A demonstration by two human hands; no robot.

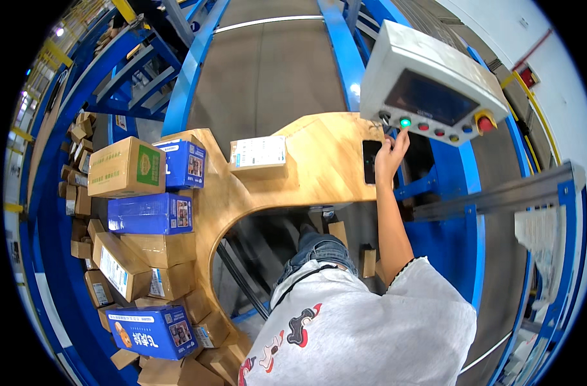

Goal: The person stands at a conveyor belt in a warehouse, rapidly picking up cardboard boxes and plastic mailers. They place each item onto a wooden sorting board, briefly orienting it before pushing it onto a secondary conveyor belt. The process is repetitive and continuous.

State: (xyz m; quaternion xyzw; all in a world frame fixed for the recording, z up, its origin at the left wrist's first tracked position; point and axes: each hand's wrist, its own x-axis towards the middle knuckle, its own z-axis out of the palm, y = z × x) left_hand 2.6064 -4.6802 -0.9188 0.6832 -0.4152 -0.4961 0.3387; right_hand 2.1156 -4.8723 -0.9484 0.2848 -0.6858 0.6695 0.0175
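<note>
My right hand (391, 157) reaches up to the grey control panel (448, 58) at the upper right. Its fingers are apart and it holds nothing; one fingertip is at the lit green button (405, 122), apparently touching it. Just left of the hand, a black phone (371, 164) lies on the edge of the curved wooden table (329, 151). A cardboard box (258, 156) with a white label sits farther left on the same table. My left hand is out of sight.
Cardboard boxes (159, 248) and blue printed boxes (152, 331) are piled along the left, some overlapping the table's edge. A brown conveyor belt (268, 71) between blue rails runs away beyond the table. A red emergency knob (484, 123) sits on the panel's right end.
</note>
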